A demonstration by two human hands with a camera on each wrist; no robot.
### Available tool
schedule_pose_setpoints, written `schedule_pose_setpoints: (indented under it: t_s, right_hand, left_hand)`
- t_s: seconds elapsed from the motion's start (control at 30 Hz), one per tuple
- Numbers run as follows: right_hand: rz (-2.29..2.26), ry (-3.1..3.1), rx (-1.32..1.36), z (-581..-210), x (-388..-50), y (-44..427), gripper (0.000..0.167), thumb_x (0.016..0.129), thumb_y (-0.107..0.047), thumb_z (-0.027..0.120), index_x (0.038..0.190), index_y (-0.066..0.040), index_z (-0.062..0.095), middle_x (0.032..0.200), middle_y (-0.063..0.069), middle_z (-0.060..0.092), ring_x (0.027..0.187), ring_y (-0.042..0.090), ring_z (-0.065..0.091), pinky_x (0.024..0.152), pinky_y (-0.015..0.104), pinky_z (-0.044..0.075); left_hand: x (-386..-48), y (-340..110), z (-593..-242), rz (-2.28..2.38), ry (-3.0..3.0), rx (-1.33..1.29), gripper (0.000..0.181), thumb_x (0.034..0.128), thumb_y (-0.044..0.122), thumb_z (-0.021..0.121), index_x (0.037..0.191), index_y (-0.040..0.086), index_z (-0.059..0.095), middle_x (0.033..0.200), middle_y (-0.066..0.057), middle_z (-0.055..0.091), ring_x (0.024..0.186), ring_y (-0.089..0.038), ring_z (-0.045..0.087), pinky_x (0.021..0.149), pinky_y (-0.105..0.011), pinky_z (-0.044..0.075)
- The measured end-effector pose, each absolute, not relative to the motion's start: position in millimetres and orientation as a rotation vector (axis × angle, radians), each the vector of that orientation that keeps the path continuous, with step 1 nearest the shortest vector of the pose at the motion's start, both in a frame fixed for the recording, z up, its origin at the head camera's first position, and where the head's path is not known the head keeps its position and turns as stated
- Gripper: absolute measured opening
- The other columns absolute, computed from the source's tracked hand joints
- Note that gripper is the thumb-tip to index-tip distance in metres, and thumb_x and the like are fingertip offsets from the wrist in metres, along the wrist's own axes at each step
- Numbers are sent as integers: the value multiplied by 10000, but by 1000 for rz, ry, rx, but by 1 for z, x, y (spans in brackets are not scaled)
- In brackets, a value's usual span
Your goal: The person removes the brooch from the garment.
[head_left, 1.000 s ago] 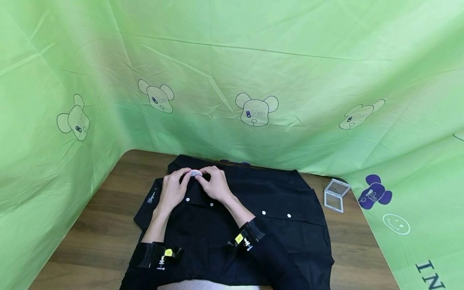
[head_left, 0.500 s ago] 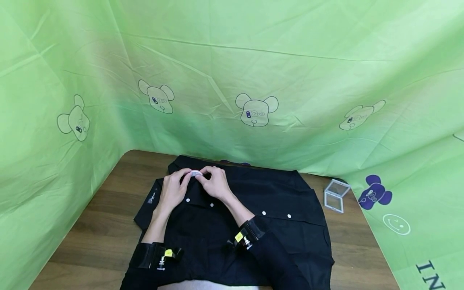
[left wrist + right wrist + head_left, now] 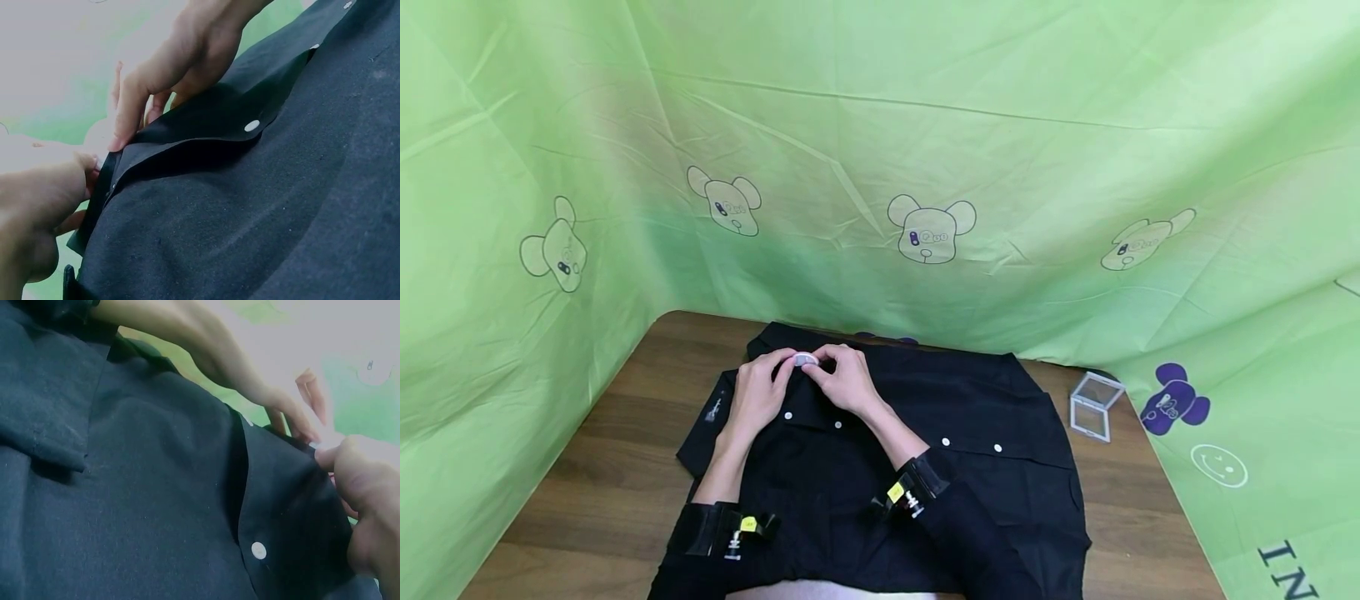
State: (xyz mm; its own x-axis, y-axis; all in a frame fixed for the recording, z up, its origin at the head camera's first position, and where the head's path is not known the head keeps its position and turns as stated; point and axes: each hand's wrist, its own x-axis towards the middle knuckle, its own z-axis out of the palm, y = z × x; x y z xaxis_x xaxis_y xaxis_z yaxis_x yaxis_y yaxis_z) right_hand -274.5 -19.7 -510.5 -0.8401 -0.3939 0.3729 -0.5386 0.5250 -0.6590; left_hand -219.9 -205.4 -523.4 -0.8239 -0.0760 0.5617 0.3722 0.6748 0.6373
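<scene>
Pinching a small whitish oval piece (image 3: 806,359) from either side, the left hand (image 3: 758,393) and right hand (image 3: 847,385) held it with thumb and fingertips over the black shirt (image 3: 940,400), beyond a white button (image 3: 788,415); an open case (image 3: 1089,405) lay well apart on the table (image 3: 587,483).

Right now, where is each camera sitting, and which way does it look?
Head: on the person's head, looking forward and down at the black garment; left hand, right hand and both forearms show.
Left wrist: on that wrist, looking across the black garment; left hand lower left, right hand higher up.
Right wrist: on that wrist, looking across the black garment; right hand at right, left hand higher up.
Both wrist views share both hands and the black garment.
</scene>
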Motion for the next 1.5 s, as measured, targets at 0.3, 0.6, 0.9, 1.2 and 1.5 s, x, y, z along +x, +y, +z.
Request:
schedule_pose_setpoints:
  t_s: [0.3,0.6,0.9,1.2,1.5]
  right_hand:
    - [1148,-2593,852,-511,-275,-16,167,1000,-254,881,1117,-134,877,1120,-3,881,1069,206,786,936,345,617]
    - [1188,-2536,943,-509,-279,-5,335,974,-228,904,1267,-79,839,1234,58,861,1151,244,786,1010,428,645]
    - [1227,-2541,986,-509,-283,2,377,977,-221,897,1314,-69,821,1266,76,856,1184,256,786,1008,459,652]
    - [1249,-2536,974,-507,-281,0,233,1039,-218,837,1237,-97,857,1222,59,869,1201,230,800,1047,407,636]
    - [1248,-2558,972,-506,-278,-5,160,1066,-203,805,1147,-84,876,1164,78,878,1158,227,827,1058,407,644]
  left_hand:
    - [-220,-205,-525,-1056,-2335,-209,160,1089,110,749,1178,14,840,1136,-215,856,1076,-436,820,922,-607,638]
    - [-221,-205,-525,-1047,-2321,-216,151,1087,103,749,1171,18,842,1128,-207,858,1067,-430,823,919,-603,637]
    - [-221,-206,-524,-1054,-2337,-206,162,1088,107,749,1186,15,840,1149,-222,852,1097,-440,817,942,-613,636]
    - [-221,-206,-523,-1055,-2353,-210,172,1095,121,743,1195,20,839,1167,-210,854,1122,-431,815,963,-612,632]
    - [-221,-206,-524,-1051,-2356,-215,178,1099,124,739,1197,10,835,1164,-214,852,1108,-432,814,951,-613,636]
